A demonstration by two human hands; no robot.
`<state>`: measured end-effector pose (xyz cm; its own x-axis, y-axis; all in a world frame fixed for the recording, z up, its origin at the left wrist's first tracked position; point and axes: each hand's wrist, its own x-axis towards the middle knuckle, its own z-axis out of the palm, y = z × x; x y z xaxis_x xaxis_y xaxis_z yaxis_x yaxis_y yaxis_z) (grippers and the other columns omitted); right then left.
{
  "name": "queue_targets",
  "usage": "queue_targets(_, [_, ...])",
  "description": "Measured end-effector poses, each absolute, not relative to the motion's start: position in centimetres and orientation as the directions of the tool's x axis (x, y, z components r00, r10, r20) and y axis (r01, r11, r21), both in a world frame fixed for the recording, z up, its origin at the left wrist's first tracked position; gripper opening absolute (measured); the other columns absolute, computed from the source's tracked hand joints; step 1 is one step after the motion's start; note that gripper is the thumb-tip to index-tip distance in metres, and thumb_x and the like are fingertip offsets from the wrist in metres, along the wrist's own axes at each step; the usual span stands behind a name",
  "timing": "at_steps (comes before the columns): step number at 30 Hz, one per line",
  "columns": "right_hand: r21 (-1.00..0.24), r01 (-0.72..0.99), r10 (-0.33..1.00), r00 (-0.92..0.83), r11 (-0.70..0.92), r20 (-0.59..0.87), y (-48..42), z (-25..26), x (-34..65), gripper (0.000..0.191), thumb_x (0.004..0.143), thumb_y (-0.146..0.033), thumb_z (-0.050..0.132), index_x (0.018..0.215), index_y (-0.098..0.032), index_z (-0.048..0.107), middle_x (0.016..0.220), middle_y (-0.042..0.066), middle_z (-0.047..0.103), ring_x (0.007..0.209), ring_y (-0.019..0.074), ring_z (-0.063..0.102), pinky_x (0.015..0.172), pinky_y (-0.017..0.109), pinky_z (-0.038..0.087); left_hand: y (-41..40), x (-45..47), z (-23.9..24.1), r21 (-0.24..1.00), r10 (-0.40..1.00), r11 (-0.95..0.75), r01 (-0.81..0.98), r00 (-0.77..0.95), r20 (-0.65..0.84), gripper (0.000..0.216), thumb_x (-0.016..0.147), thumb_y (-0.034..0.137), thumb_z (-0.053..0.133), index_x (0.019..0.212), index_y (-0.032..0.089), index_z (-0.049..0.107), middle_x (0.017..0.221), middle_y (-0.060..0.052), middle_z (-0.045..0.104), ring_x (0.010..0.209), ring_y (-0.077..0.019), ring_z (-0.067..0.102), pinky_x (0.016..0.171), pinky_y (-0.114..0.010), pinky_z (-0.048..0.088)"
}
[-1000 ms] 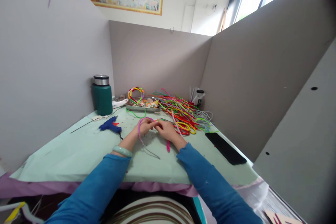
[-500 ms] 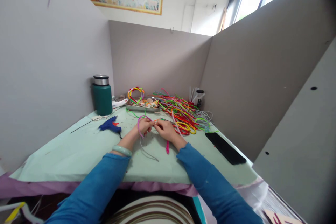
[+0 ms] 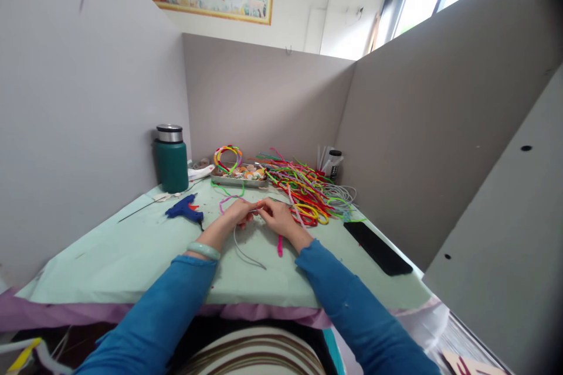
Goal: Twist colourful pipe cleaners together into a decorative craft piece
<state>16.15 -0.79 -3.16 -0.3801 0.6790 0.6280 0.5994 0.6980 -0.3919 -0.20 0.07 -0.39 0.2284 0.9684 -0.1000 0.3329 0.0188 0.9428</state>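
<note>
Hands are gripping one purple pipe cleaner (image 3: 225, 201), left hand (image 3: 238, 215) and right hand (image 3: 276, 218) pinching close together; slack pinching could be letting it uncoil.

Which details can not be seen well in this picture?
Head view:
1. The spot where left hand and right hand meet, at the purple pipe cleaner: fingers cover it.
2. Pieces in the metal tray: too small.
3. Dark bottle: partly behind the pipe cleaner pile.
</note>
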Motion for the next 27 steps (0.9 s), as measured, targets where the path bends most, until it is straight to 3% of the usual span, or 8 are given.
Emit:
queue_targets(3, [-0.377, 0.601, 0.67, -0.389, 0.705, 0.632, -0.7, -3.2, 16.2, 0.016, 0.088, -0.025, 0.051, 0.098, -0.019, 0.062, 0.076, 0.001, 0.064, 0.067, 0.0135, 0.055, 0.064, 0.023, 0.037, -0.1, -0.3, -0.3, 0.939, 0.971, 0.001, 0.345, 0.226, -0.084, 0.05, 0.068, 0.061, 0.065, 0.052, 0.018, 0.046, 0.038, 0.005, 0.041, 0.03, -0.0066, 0.029, 0.037, -0.025, 0.032])
queue_targets(9, [-0.369, 0.619, 0.677, -0.384, 0.693, 0.627, -0.8, -2.9, 16.2, 0.013, 0.088, -0.023, 0.05, 0.088, -0.019, 0.063, 0.077, 0.001, 0.064, 0.068, 0.0135, 0.055, 0.065, 0.023, 0.036, 0.8, -0.3, -0.9, 0.918, 0.99, -0.076, 0.388, 0.142, 0.022, 0.035, 0.082, 0.046, 0.054, 0.062, 0.017, 0.051, 0.044, 0.005, 0.046, 0.03, -0.0069, 0.033, 0.038, -0.023, 0.031])
queue_targets(15, [-0.398, 0.665, 0.724, -0.323, 0.632, 0.61, -0.5, -2.9, 16.5, 0.015, 0.088, -0.024, 0.049, 0.086, -0.019, 0.062, 0.078, 0.002, 0.066, 0.069, 0.0143, 0.056, 0.063, 0.024, 0.035, 0.9, -0.2, -0.7, 0.924, 0.972, -0.181, 0.336, 0.205, 0.116, 0.026, 0.075, 0.04, 0.061, 0.07, 0.014, 0.059, 0.059, 0.003, 0.055, 0.035, -0.0054, 0.037, 0.038, -0.022, 0.032])
queue_targets(27, [-0.41, 0.687, 0.75, -0.304, 0.6, 0.587, -0.5, -2.8, 16.4, 0.013, 0.088, -0.025, 0.051, 0.084, -0.019, 0.062, 0.075, 0.002, 0.066, 0.068, 0.0148, 0.056, 0.062, 0.024, 0.035, 1.2, -0.5, -1.4, 0.895, 0.958, -0.194, 0.402, 0.273, 0.085, 0.041, 0.071, 0.052, 0.063, 0.08, 0.012, 0.065, 0.05, 0.006, 0.04, 0.04, -0.0067, 0.034, 0.038, -0.022, 0.031])
